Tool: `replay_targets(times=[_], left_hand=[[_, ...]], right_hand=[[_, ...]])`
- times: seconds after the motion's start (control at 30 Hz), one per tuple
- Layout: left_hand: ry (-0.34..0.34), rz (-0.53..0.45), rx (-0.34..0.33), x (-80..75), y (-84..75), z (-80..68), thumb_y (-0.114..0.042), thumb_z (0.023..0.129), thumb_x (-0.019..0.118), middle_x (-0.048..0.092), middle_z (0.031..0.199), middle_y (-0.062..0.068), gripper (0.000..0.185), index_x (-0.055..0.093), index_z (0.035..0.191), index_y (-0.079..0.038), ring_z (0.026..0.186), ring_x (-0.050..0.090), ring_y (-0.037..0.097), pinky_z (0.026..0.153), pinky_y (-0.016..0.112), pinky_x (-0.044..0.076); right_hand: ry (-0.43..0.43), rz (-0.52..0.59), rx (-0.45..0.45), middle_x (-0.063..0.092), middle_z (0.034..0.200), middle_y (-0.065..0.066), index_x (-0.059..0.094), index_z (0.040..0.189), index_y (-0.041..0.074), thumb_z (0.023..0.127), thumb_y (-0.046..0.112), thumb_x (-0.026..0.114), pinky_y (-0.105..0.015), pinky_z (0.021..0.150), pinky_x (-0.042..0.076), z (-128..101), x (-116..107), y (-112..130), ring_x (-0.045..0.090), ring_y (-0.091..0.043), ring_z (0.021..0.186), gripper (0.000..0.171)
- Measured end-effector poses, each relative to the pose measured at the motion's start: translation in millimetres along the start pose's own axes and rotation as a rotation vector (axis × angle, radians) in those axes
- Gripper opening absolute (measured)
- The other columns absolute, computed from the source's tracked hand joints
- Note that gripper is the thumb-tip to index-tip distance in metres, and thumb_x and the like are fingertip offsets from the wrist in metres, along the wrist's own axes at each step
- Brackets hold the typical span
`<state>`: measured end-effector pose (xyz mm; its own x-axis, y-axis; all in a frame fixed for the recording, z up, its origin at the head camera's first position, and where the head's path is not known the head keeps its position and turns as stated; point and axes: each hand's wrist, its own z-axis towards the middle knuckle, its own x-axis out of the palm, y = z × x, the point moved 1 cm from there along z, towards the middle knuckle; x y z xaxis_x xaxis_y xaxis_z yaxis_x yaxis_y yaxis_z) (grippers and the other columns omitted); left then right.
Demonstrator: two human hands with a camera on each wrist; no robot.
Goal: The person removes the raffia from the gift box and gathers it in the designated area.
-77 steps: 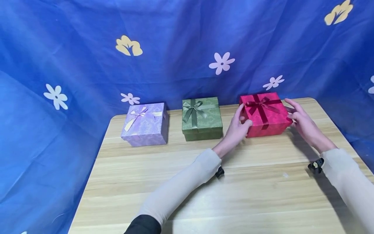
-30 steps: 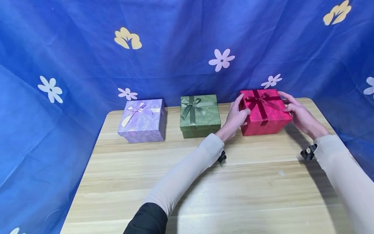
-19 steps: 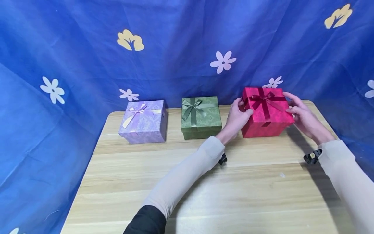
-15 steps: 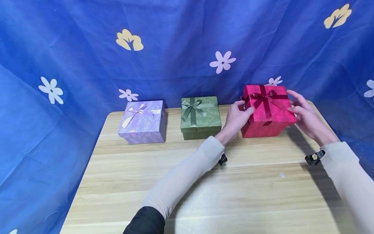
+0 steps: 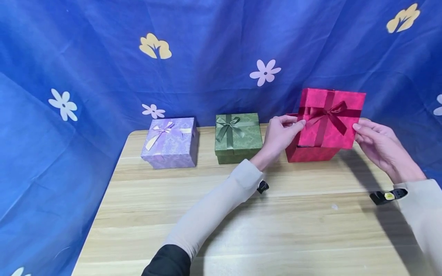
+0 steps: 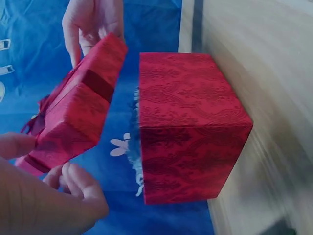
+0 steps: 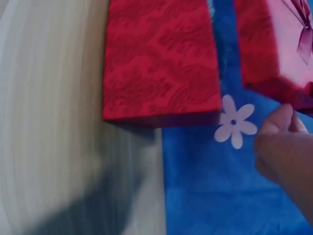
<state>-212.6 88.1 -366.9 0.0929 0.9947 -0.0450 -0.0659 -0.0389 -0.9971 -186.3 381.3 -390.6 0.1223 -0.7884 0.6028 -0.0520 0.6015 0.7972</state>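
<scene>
A red gift box lid [image 5: 312,134] with a dark red ribbon bow is off its box, tipped up so its top faces the head camera. My left hand [image 5: 277,134] pinches its left edge between thumb and fingers. At the lid's right side, my right hand [image 5: 383,149] pinches the other edge. Below and behind the lid stands the red box base [image 5: 314,154] on the table, partly hidden by the lid. Light blue shredded filler [image 6: 134,161] pokes out of its opening in the left wrist view.
To the left stand a green gift box [image 5: 238,136] and a lilac gift box [image 5: 174,145], both with lids on and bows tied. All are near the back edge of the wooden table [image 5: 276,230]. A blue flowered cloth [image 5: 207,57] hangs right behind.
The red lid has risen off its base and tipped up toward the head camera, shifting right. My right hand moved right and toward me with it; my left hand stayed near the box's left side.
</scene>
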Motion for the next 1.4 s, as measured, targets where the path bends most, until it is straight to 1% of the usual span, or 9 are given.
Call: replay_targets(times=[0.3, 0.5, 0.57, 0.67, 0.73, 0.87, 1.03, 1.2, 1.4], left_hand=[[0.224, -0.233, -0.017, -14.9, -13.3, -16.0, -0.002, 0.101, 0.078, 0.073, 0.070, 0.013, 0.028, 0.071, 0.127, 0.002, 0.050, 0.060, 0.018, 0.045, 0.025, 0.040], [0.343, -0.267, -0.065, -16.6, -18.0, -28.9, 0.001, 0.105, 0.069, 0.078, 0.082, 0.016, 0.034, 0.065, 0.139, 0.002, 0.061, 0.074, 0.020, 0.048, 0.027, 0.050], [0.362, -0.300, -0.105, -16.2, -18.7, -32.7, 0.001, 0.108, 0.065, 0.079, 0.085, 0.019, 0.030, 0.065, 0.138, 0.001, 0.064, 0.075, 0.020, 0.050, 0.028, 0.055], [0.365, -0.366, -0.173, -16.3, -18.1, -38.2, -0.005, 0.111, 0.063, 0.078, 0.087, 0.024, 0.020, 0.070, 0.129, -0.001, 0.065, 0.076, 0.021, 0.051, 0.027, 0.057], [0.368, -0.407, -0.214, -17.1, -17.1, -42.7, -0.012, 0.112, 0.065, 0.078, 0.088, 0.026, 0.016, 0.073, 0.123, -0.005, 0.065, 0.076, 0.022, 0.051, 0.027, 0.058], [0.386, -0.440, -0.269, -18.2, -11.1, -53.8, -0.025, 0.109, 0.071, 0.077, 0.091, 0.029, 0.015, 0.076, 0.114, -0.011, 0.067, 0.077, 0.023, 0.054, 0.028, 0.060], [0.404, -0.372, -0.269, -20.4, 0.6, -72.4, -0.024, 0.105, 0.078, 0.078, 0.092, 0.026, 0.019, 0.076, 0.120, -0.014, 0.068, 0.074, 0.019, 0.057, 0.026, 0.058], [0.418, -0.233, -0.226, -20.8, 15.7, -89.3, -0.017, 0.099, 0.084, 0.077, 0.090, 0.010, 0.044, 0.067, 0.139, -0.009, 0.071, 0.068, 0.015, 0.066, 0.028, 0.057], [0.424, -0.187, -0.228, -20.8, 39.6, -103.2, -0.010, 0.096, 0.086, 0.067, 0.109, 0.001, 0.051, 0.066, 0.142, -0.016, 0.092, 0.071, 0.009, 0.081, 0.031, 0.058]], right_hand=[[-0.040, -0.340, -0.047, 0.078, 0.099, -0.005, 0.077, 0.130, 0.001, 0.108, -0.011, 0.056, -0.024, 0.073, 0.058, -23, 7, 12, 0.068, -0.014, 0.080, 0.032], [-0.066, -0.623, -0.091, 0.078, 0.093, -0.006, 0.076, 0.122, -0.003, 0.106, -0.008, 0.064, -0.022, 0.073, 0.055, -48, -4, 14, 0.068, -0.015, 0.080, 0.020], [-0.088, -0.787, -0.102, 0.078, 0.090, -0.004, 0.075, 0.118, -0.003, 0.106, -0.004, 0.067, -0.021, 0.076, 0.051, -55, -7, 15, 0.067, -0.013, 0.080, 0.014], [-0.075, -0.881, -0.108, 0.081, 0.094, -0.006, 0.074, 0.124, -0.005, 0.105, -0.005, 0.069, -0.018, 0.081, 0.052, -63, -11, 16, 0.072, -0.012, 0.083, 0.020], [-0.036, -0.842, -0.119, 0.082, 0.097, -0.010, 0.074, 0.125, -0.007, 0.104, -0.011, 0.066, -0.018, 0.083, 0.056, -67, -14, 16, 0.077, -0.013, 0.086, 0.023], [0.108, -0.619, -0.127, 0.081, 0.110, -0.019, 0.071, 0.129, -0.013, 0.102, -0.026, 0.051, -0.028, 0.082, 0.062, -79, -19, 13, 0.081, -0.023, 0.095, 0.035], [0.242, -0.386, -0.042, 0.067, 0.147, -0.014, 0.051, 0.155, -0.012, 0.111, -0.020, 0.030, -0.032, 0.094, 0.060, -95, -27, 7, 0.074, -0.023, 0.120, 0.050], [0.285, -0.354, 0.055, 0.059, 0.158, -0.008, 0.042, 0.164, -0.006, 0.116, -0.009, 0.020, -0.031, 0.094, 0.059, -106, -34, -2, 0.067, -0.021, 0.131, 0.052], [0.221, -0.491, 0.111, 0.064, 0.153, -0.001, 0.043, 0.166, 0.002, 0.115, -0.012, 0.031, -0.029, 0.096, 0.059, -119, -49, -20, 0.069, -0.015, 0.128, 0.054]])
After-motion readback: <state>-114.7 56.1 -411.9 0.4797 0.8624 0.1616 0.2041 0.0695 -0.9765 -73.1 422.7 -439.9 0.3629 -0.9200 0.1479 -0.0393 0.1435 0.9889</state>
